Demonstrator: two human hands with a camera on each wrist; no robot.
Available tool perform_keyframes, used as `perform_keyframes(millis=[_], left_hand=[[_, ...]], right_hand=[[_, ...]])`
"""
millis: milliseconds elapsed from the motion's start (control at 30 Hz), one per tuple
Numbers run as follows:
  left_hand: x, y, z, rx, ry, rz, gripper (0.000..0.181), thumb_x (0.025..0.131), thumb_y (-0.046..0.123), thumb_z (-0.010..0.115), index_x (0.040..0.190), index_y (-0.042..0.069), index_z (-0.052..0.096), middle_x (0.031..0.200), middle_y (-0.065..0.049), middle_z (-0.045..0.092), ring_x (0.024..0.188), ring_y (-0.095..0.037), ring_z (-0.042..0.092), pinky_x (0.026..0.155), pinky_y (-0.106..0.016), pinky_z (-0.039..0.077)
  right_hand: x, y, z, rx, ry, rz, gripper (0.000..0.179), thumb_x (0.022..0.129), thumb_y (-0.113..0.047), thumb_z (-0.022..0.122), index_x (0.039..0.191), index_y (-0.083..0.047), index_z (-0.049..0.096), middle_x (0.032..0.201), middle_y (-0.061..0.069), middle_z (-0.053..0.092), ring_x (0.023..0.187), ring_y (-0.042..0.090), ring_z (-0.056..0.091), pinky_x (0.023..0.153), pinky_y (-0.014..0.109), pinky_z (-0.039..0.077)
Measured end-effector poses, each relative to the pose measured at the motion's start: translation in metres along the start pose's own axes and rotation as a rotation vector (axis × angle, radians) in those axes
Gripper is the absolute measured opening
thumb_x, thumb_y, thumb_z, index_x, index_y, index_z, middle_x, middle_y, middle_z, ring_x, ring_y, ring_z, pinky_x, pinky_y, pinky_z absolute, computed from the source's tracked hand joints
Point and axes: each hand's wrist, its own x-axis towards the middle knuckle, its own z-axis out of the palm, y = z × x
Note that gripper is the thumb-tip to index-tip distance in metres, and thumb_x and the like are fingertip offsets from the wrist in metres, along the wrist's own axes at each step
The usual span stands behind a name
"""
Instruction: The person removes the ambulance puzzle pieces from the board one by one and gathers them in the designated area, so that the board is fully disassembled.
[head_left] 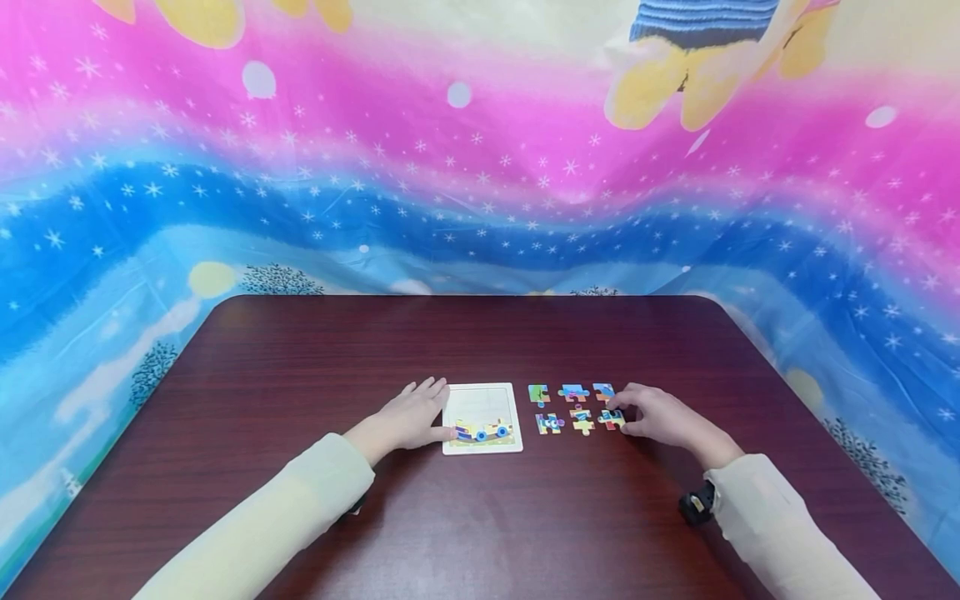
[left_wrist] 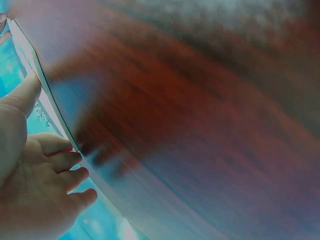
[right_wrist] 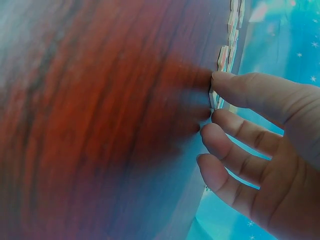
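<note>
A square puzzle tray (head_left: 480, 451) with a pale rim lies on the table. Along its bottom runs a strip of picture with a yellow vehicle and blue wheels (head_left: 502, 431). My left hand (head_left: 408, 418) lies at the tray's left edge, thumb on the lower left corner and fingers stretched out. To the tray's right, several jigsaw pieces lie in two rows, among them a green one (head_left: 537, 392) and one with eyes (head_left: 548, 423). My right hand (head_left: 663, 417) pinches the lower right puzzle piece (head_left: 609, 420) between thumb and fingertips; the other fingers bend loosely.
The dark wood-grain table (head_left: 480, 517) has rounded far corners. Behind it and at its sides hangs a colourful cloth (head_left: 480, 167) with snowflakes. A black strap device (head_left: 697, 504) sits on the right wrist.
</note>
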Motion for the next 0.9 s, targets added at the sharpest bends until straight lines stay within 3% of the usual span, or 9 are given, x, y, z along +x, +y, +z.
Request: perform_keyframes(millis=[200, 367, 600, 767, 900], left_hand=[[-0.001, -0.002, 0.004, -0.001, 0.034, 0.031, 0.075, 0.089, 0.046, 0.054, 0.138, -0.007, 0.033, 0.145, -0.021, 0.028, 0.135, -0.032, 0.019, 0.107, -0.047, 0.016], [0.001, -0.001, 0.006, 0.058, 0.024, 0.017, 0.072, 0.090, 0.044, 0.054, 0.139, -0.005, 0.034, 0.145, -0.019, 0.028, 0.135, -0.031, 0.020, 0.107, -0.046, 0.016], [0.001, -0.002, 0.007, 0.051, 0.018, 0.011, 0.073, 0.090, 0.045, 0.054, 0.140, -0.004, 0.033, 0.146, -0.017, 0.028, 0.135, -0.030, 0.020, 0.107, -0.045, 0.018], [-0.002, -0.001, 0.004, 0.012, 0.011, 0.011, 0.075, 0.090, 0.047, 0.052, 0.141, -0.004, 0.030, 0.147, -0.016, 0.025, 0.136, -0.030, 0.018, 0.107, -0.046, 0.016], [-0.003, -0.003, 0.003, -0.010, 0.012, 0.026, 0.076, 0.090, 0.048, 0.051, 0.141, -0.004, 0.029, 0.147, -0.017, 0.024, 0.136, -0.030, 0.017, 0.107, -0.046, 0.016]], right_hand=[[0.001, -0.002, -0.002, 0.001, 0.014, 0.008, 0.028, 0.079, -0.004, 0.071, 0.106, -0.007, 0.066, 0.095, 0.004, 0.056, 0.066, 0.010, 0.048, 0.059, 0.029, 0.045], [0.007, -0.011, -0.007, 0.018, 0.056, -0.017, 0.029, 0.079, -0.004, 0.070, 0.108, -0.005, 0.065, 0.095, 0.005, 0.058, 0.066, 0.010, 0.050, 0.059, 0.028, 0.046], [0.021, -0.039, -0.009, 0.039, 0.077, -0.061, 0.030, 0.081, -0.007, 0.070, 0.110, -0.004, 0.064, 0.097, 0.007, 0.059, 0.069, 0.012, 0.052, 0.060, 0.028, 0.047], [0.035, -0.063, -0.007, 0.017, 0.093, -0.141, 0.027, 0.081, -0.008, 0.070, 0.107, -0.005, 0.065, 0.092, 0.005, 0.059, 0.062, 0.008, 0.050, 0.058, 0.026, 0.046], [0.047, -0.084, -0.005, 0.008, 0.094, -0.184, 0.026, 0.080, -0.008, 0.070, 0.106, -0.005, 0.066, 0.093, 0.005, 0.060, 0.066, 0.009, 0.052, 0.060, 0.025, 0.046]])
